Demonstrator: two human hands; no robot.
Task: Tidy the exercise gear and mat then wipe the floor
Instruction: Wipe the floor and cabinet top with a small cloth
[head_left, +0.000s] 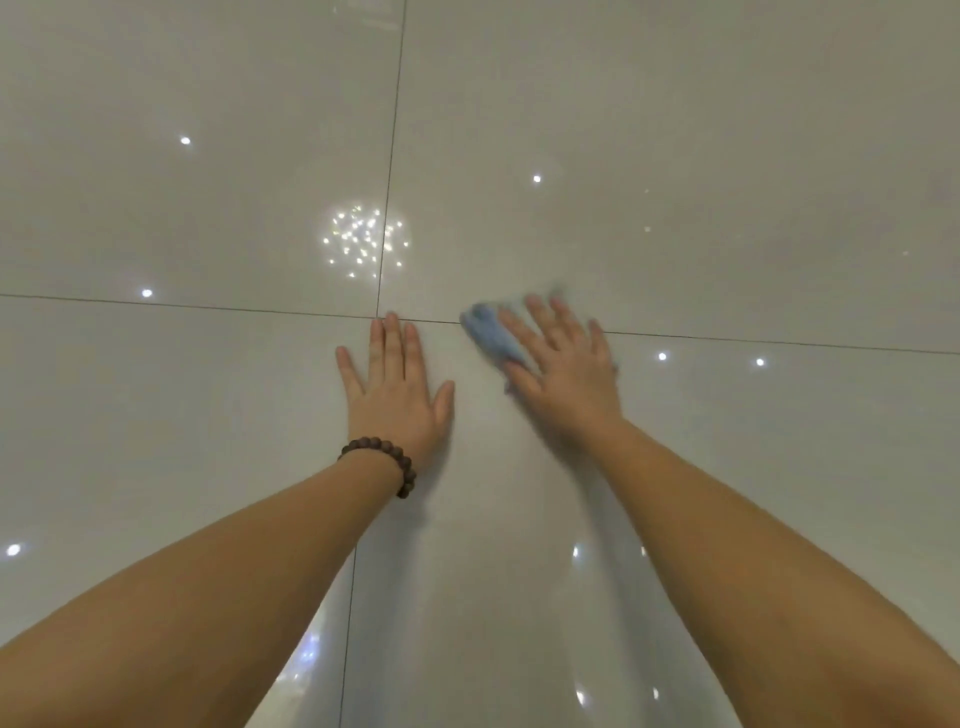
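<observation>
- on the glossy pale tiled floor (675, 130), both arms reach forward from the bottom edge, hands near the point where the grout lines (387, 208) cross.
- left hand (397, 387): flat, palm down on the tile, fingers straight and close together, thumb out to the side. holds nothing. fingertips touch the horizontal grout line.
- beaded bracelet (387, 460), dark brown, sits on the left wrist.
- right hand (563, 364): fingers spread and straight, pressing down on a blue cloth (491, 332). hand is motion-blurred; no curl around the cloth visible, it looks like a flat press.
- blue cloth lies on the floor under the right palm and fingers, bunched. the visible part sticks out past the thumb side, toward the left hand, and straddles the horizontal grout line. also blurred, so edges and folds are hard to make out.
- the two hands are near each other but apart, a strip of bare tile between them.
- floor surface carries bright point reflections of lights, incl. a dense cluster (366, 241) just beyond the left hand, beside the vertical grout line.
- soft reflections of both forearms show in the tile below the hands.
</observation>
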